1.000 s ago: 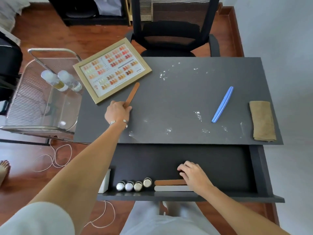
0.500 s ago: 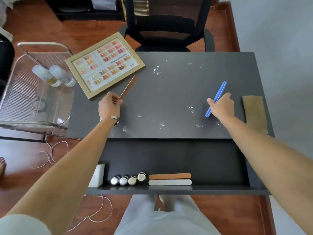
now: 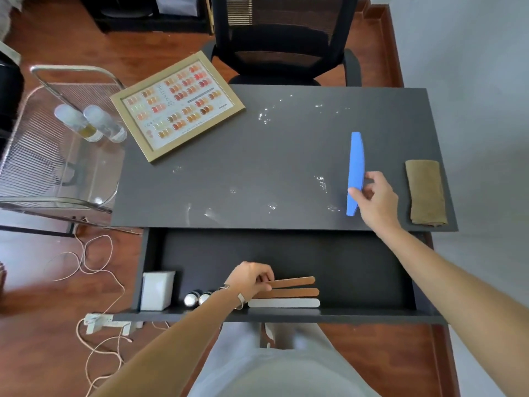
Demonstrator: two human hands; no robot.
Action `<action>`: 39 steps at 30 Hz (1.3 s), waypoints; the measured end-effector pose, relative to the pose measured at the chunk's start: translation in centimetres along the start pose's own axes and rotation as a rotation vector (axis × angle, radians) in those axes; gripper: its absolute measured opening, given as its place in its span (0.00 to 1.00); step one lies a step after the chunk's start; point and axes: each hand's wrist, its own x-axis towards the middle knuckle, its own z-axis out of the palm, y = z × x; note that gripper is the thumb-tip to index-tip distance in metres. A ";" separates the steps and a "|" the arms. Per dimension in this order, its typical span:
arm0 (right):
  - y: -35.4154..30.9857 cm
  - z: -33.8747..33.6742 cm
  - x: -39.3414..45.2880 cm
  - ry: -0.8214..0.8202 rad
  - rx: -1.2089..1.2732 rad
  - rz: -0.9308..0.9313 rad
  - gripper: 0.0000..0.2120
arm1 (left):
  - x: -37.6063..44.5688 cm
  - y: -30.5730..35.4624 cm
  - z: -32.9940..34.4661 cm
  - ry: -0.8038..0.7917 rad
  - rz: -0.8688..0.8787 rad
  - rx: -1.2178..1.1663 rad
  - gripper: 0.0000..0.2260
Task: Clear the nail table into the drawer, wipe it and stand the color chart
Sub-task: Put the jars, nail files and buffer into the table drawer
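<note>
A: Two grips are closed: the right hand [image 3: 375, 196] pinches the blue file [image 3: 355, 173] near its lower end, just above the surface [image 3: 272, 167]; the left hand [image 3: 250, 279] clasps a brown file [image 3: 294, 281] inside the drawer [image 3: 357, 270]

B: She'd best lay each flat beside the white file [image 3: 284, 303]. The color chart [image 3: 177, 106] lies flat, far left, the cloth [image 3: 426, 193] just right of her right hand

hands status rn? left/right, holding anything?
Left hand: closed on the top brown nail file in the drawer.
Right hand: closed on the blue nail file over the table.
</note>
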 end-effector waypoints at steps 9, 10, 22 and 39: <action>4.1 0.7 -8.5 -0.385 -0.211 -0.279 0.17 | 2.0 -0.4 2.4 -0.070 -0.044 0.261 0.10; 4.6 0.9 -8.9 -0.418 -0.250 -0.284 0.16 | 2.1 -0.4 2.5 -0.067 -0.042 0.262 0.11; 5.9 3.6 -9.5 -0.539 -0.424 -0.194 0.13 | 2.0 -0.9 1.9 -0.073 -0.033 0.295 0.11; 4.3 8.8 -9.0 -0.640 -0.490 -0.188 0.15 | -1.9 -1.7 0.3 0.584 -0.038 0.217 0.07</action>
